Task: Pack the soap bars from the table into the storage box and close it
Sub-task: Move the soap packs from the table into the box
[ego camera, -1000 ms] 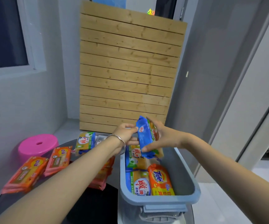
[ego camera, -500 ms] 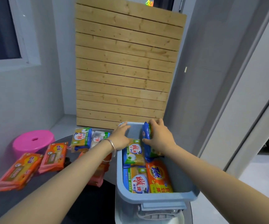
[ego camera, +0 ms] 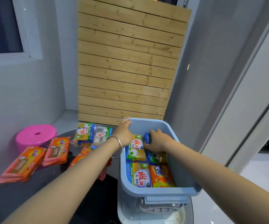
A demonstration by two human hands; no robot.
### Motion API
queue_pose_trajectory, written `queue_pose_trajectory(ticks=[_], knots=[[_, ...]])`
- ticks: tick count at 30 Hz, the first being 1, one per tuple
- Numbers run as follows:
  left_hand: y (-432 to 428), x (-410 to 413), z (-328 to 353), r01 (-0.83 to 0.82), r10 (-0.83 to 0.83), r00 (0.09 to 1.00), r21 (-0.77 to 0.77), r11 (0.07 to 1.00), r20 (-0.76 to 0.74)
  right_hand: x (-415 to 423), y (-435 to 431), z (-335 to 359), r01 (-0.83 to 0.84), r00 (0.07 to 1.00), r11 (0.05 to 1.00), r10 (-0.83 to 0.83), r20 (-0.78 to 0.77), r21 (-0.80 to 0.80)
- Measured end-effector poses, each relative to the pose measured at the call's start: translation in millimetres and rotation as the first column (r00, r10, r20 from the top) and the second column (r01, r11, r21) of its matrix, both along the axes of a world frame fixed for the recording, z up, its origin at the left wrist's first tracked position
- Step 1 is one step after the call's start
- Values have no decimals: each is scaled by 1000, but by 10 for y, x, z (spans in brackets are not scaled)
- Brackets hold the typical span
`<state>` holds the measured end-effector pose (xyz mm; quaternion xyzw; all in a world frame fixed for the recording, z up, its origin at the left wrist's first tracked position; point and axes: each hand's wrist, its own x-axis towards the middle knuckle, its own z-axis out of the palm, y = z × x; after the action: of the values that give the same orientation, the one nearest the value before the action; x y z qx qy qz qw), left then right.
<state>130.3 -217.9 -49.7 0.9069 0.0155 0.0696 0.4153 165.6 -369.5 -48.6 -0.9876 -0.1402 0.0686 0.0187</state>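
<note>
The blue storage box (ego camera: 183,159) stands open at the right of the dark table (ego camera: 25,196). Inside it lie several wrapped soap bars, among them an orange one (ego camera: 161,177) at the front. My right hand (ego camera: 158,141) is down inside the box, fingers closed around a blue-wrapped soap bar (ego camera: 154,156) that lies against the other bars. My left hand (ego camera: 124,133) rests on the box's far left rim, fingers curled over the edge. Orange soap packs (ego camera: 57,149) and two yellow-and-blue ones (ego camera: 84,133) still lie on the table at the left.
A pink round stool (ego camera: 35,136) stands beyond the table's left edge. A wooden slatted panel (ego camera: 127,62) leans upright against the wall behind the box. Grey walls close in on the left and right.
My right hand has gone down from above the box into it with the blue soap bar. My left hand has moved from that bar onto the box's far rim.
</note>
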Motion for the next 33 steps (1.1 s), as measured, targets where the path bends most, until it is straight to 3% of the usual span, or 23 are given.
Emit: queue_pose_trajectory(ticks=[4, 9, 12, 16, 18, 21, 23, 25, 28, 31, 33], knots=[[13, 30, -33, 6, -6, 1000, -16, 1000, 6, 8, -24, 117, 69, 984, 991, -48, -174, 116], [22, 26, -44, -1, 3, 1000, -68, 998, 28, -127, -110, 56, -89, 939, 991, 118, -323, 103], [15, -22, -12, -1, 6, 999, -98, 995, 53, -212, -93, -90, -120, 944, 993, 118, -308, 11], [74, -142, -19, 11, 10, 997, -258, 966, 81, -313, -102, -8, -98, 944, 994, 108, -312, 46], [202, -225, -74, 28, 9, 992, -295, 955, 124, -388, -112, 103, -94, 945, 982, 139, -295, 161], [631, -369, -183, -41, 76, 989, -269, 962, 123, -564, 15, 340, -154, 976, 914, 201, -89, 375], [986, -450, -252, -152, 173, 983, -252, 956, 65, -684, 231, 507, -188, 981, 821, 181, 66, 540], [1272, -517, -314, -235, 248, 969, -274, 932, 15, -734, 523, 609, -178, 983, 699, 152, 100, 693], [1542, -607, -402, -302, 293, 953, -338, 891, -79, -677, 1056, 587, 15, 979, 573, 158, -128, 820], [1681, -586, -479, -354, 311, 933, -314, 881, -178, -506, 1511, 359, 247, 897, 644, 131, -423, 724], [1682, -519, -511, -356, 290, 927, -308, 882, -239, -383, 1687, 196, 362, 848, 672, 50, -528, 645]])
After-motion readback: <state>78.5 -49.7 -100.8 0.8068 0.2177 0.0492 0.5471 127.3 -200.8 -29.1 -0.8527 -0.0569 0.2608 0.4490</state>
